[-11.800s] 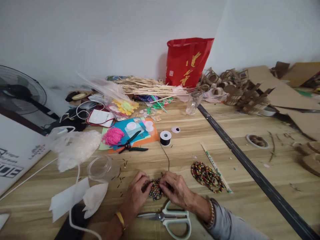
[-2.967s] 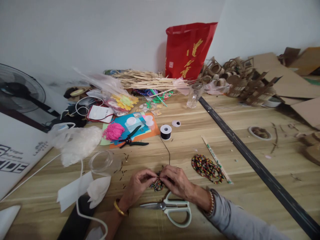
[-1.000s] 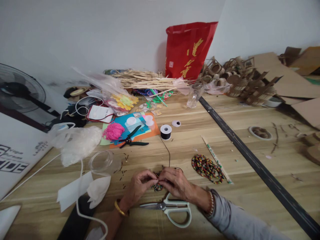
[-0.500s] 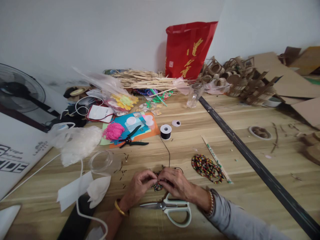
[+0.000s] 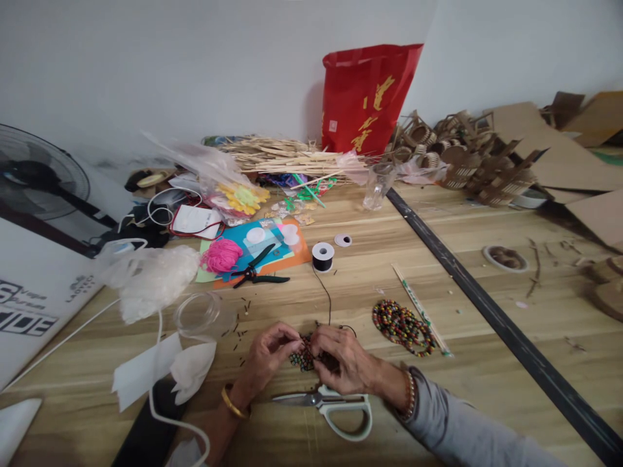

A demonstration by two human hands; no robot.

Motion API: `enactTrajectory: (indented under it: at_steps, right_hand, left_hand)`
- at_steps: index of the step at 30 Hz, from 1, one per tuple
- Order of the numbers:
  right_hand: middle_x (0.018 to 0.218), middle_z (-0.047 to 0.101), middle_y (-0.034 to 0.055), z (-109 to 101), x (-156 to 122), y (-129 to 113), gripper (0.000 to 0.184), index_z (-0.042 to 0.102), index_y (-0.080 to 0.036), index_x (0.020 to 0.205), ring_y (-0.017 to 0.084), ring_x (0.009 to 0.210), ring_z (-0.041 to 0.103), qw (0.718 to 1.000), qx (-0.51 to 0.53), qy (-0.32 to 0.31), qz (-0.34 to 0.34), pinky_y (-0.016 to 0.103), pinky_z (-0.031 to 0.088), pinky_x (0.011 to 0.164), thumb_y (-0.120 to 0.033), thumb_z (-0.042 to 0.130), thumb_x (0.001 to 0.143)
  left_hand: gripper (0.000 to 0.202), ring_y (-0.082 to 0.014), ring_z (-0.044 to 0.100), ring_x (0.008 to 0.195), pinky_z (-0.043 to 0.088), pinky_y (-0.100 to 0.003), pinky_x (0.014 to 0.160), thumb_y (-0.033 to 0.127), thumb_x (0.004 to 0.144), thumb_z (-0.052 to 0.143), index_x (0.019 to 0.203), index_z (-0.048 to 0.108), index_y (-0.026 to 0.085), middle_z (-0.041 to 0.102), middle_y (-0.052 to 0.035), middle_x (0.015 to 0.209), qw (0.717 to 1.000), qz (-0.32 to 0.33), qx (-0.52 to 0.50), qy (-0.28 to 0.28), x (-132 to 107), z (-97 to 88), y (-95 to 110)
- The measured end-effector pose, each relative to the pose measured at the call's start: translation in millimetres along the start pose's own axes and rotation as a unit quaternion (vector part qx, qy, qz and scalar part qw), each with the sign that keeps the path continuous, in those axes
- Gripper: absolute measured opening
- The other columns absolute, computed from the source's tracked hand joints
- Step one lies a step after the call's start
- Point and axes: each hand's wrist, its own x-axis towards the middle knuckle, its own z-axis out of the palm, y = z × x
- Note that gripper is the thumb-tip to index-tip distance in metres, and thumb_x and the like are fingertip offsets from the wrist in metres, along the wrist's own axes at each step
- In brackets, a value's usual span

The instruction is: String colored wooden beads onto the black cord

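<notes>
— Facing away from the wearer as 12 o'clock, where does the beadwork [image 5: 302, 360] sit?

— Right in the gap between the hands, low on the bench [image 5: 282, 305]. It lies at 3 o'clock from the left hand [image 5: 267, 355] and 9 o'clock from the right hand [image 5: 348, 360]; neither is clearly nearer.

— Its long axis?

— I can't tell; fingers cover part of it, and what shows is a compact cluster.

— How does each hand stand?

— On the left, thumb and forefinger come close together at the beads' edge; I cannot tell whether a thread is between them. On the right, the fingers curl over the cluster's near side to them, and their grip is hidden.

— And the cord [image 5: 329, 308]?

— It drops from the spool [image 5: 322, 257], just past 12 o'clock from the beads, to the right hand's knuckles.

— Count them for me.

— Two hands, one beadwork, one spool. One pair of scissors [image 5: 322, 400] at 5 o'clock from the beads, tips toward 9. One coiled heap of bead strands [image 5: 403, 328] near 2 o'clock from the right hand, one cutter [image 5: 250, 273] toward 11 from the beadwork. Single beads are too many to count.
</notes>
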Motion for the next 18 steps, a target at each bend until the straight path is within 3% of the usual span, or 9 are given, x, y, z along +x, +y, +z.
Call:
enactTrajectory:
  at_steps: [5,10,14,18]
  right_hand:
    - [0.076,0.059,0.005,0.5,0.0,1.4,0.007,0.047,-0.02,0.076,0.017,0.072,0.056,0.999,0.031,0.02,-0.009,0.026,0.043,0.063,-0.021,0.05,0.082]
    - [0.069,0.055,0.0006,2.4,-0.2,3.6,0.008,0.052,-0.018,0.083,0.012,0.061,0.05,0.992,0.092,0.077,0.049,0.022,0.041,0.057,-0.022,0.05,0.088]
    - [0.064,0.054,-0.0026,2.5,-0.4,1.5,0.012,0.058,-0.016,0.091,0.009,0.053,0.046,0.981,0.157,0.043,0.107,0.019,0.038,0.05,-0.027,0.052,0.091]
    - [0.068,0.059,-0.0006,3.1,0.4,-0.1,0.013,0.06,-0.016,0.09,0.009,0.054,0.05,0.976,0.184,0.028,0.114,0.018,0.04,0.051,-0.029,0.058,0.089]
  left_hand:
    - [0.017,-0.0142,0.064,0.064,0.052,-0.024,0.065,0.027,0.071,0.075,0.071,0.063,0.015,0.067,-0.0005,0.067,0.998,-0.002,-0.062,0.031,2.2,-4.3,-1.5]
    - [0.018,-0.0144,0.065,0.065,0.053,-0.023,0.065,0.028,0.07,0.076,0.071,0.064,0.015,0.067,-0.0004,0.068,0.998,-0.003,-0.067,0.01,2.8,-3.8,-2.5]
    - [0.02,-0.0163,0.066,0.067,0.054,-0.026,0.068,0.031,0.071,0.075,0.071,0.065,0.014,0.069,-0.0027,0.07,0.998,0.0,-0.05,-0.024,2.0,-2.0,0.8]
    - [0.021,-0.0165,0.066,0.068,0.053,-0.027,0.068,0.032,0.073,0.074,0.071,0.066,0.014,0.069,-0.0034,0.07,0.999,0.005,-0.035,-0.033,1.1,-1.2,3.5]
